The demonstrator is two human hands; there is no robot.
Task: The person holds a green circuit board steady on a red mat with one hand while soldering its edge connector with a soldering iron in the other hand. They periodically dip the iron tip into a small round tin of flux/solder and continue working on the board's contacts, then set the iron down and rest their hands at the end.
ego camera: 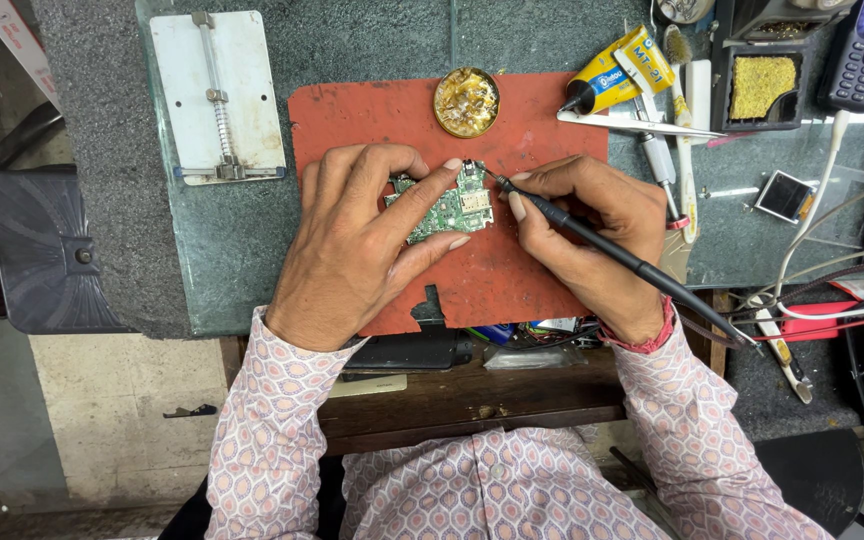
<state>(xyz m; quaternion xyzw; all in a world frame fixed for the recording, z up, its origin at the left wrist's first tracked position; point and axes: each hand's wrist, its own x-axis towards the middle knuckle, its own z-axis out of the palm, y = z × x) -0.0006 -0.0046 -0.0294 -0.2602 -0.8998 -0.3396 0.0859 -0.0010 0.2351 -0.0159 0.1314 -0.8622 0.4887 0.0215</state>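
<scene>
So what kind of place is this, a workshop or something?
Most likely a small electronics or phone repair bench. The left hand steadies a green circuit board on a red work mat, the right hand holds a soldering iron, and brass tip-cleaning wool sits nearby.

The small green circuit board [449, 205] looked glossy with tiny metal parts, lying on a matt, scuffed red rubber mat [512, 270]. The slim black soldering iron [602, 245] seemed smooth plastic. A round tin of brass wool [466, 101] gleamed; the grey stone tabletop [222, 230] looked rough under glass.

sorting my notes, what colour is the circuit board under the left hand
Green, with small silvery parts; the circuit board shows best in the head view.
</scene>
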